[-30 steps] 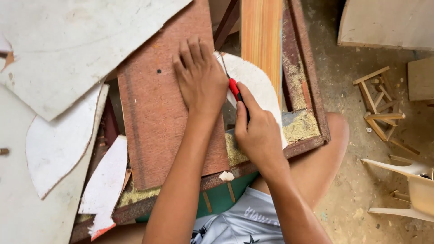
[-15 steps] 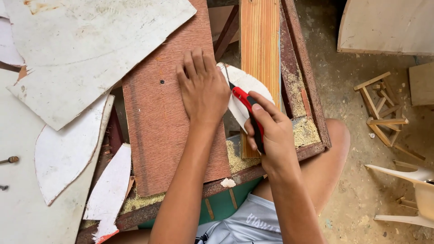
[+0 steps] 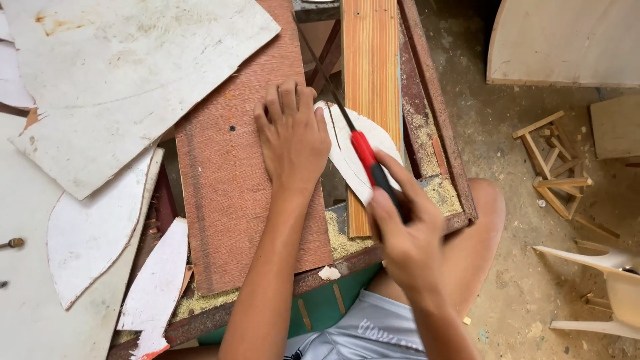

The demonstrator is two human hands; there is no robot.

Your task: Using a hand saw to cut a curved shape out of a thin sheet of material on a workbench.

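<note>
My left hand lies flat, fingers apart, on a reddish-brown board, its edge touching a curved white sheet piece. My right hand grips a red and black handled tool with a thin dark blade whose tip rests on the white piece. The white piece lies across a light wooden plank on a rusty metal frame.
Large white sheet offcuts and curved white scraps lie to the left. Sawdust collects on the frame. On the dusty floor to the right stand a small wooden frame, a pale panel and a white plastic chair.
My right hand has drawn the red tool back towards me and lower right. The left hand stays pressed on the board. The view has shifted slightly.
</note>
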